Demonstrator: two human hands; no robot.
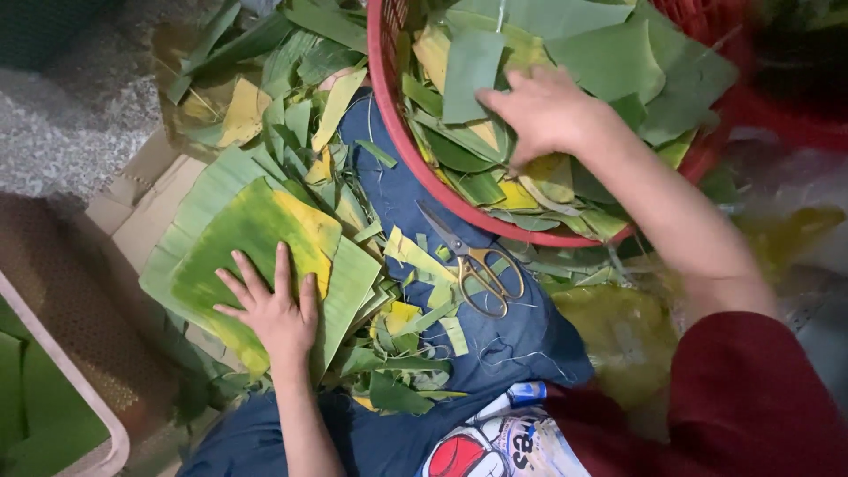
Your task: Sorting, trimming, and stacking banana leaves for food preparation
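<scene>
My left hand (272,306) lies flat with fingers spread on a stack of large green and yellow banana leaf pieces (256,230) on the floor at the left. My right hand (539,110) reaches into a red plastic basket (389,97) full of cut leaf pieces (609,57) and closes its fingers on a yellowish leaf piece (549,172). A pair of gold-handled scissors (473,265) rests shut on my blue-clad leg (521,340), between the two hands.
Leaf scraps (406,327) litter my lap and the floor. Flattened cardboard (146,212) lies under the leaf stack. A pinkish tray edge (66,371) with green leaves sits at the lower left. More leaves (221,44) lie at the top left.
</scene>
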